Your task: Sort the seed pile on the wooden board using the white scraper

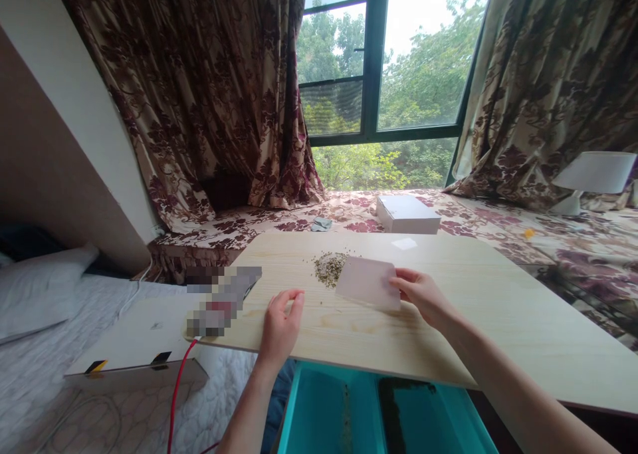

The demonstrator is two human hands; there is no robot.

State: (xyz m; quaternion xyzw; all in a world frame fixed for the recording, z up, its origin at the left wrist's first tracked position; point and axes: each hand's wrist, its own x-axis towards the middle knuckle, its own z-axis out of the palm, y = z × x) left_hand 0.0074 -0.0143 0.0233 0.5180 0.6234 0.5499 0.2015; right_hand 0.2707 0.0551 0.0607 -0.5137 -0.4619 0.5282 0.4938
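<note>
My right hand pinches the right edge of a thin, translucent whitish plastic sheet, tilted over the table. The sheet's left edge is beside a loose pile of small greenish-brown and pale grains, too small to name exactly, and seems to cover part of it. A few grains lie scattered around the pile. Nearer to me, my left hand is held just left of the grains with its fingers curled in and nothing visible in them. Both hands are above a light wood-grain table.
Below the table's near edge is a teal two-compartment bin, with dark material in the right part. A blurred-out object with a red cable occupies the left corner. A small white paper and a white box are farther back.
</note>
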